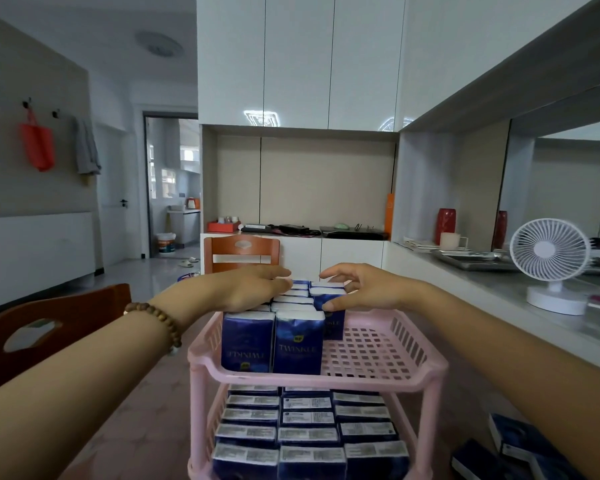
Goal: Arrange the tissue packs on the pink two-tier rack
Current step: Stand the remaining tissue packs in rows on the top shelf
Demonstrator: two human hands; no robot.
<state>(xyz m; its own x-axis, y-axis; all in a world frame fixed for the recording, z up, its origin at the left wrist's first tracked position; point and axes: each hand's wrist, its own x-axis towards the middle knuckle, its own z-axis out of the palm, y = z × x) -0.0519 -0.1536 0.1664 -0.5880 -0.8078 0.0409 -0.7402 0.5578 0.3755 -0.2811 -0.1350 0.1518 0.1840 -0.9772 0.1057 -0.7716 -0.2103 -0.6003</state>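
Observation:
The pink two-tier rack stands in front of me. Its lower tier is filled with several blue tissue packs standing in rows. On the upper tier, blue tissue packs stand upright in columns at the left and middle, while its right part is bare mesh. My left hand lies flat, fingers together, on top of the left column. My right hand curls around the far pack of a short third column, thumb at its near side, fingers over its top.
Loose blue tissue packs lie on the table at the lower right. A white desk fan stands on the counter to the right. A wooden chair is behind the rack and another chair is on the left.

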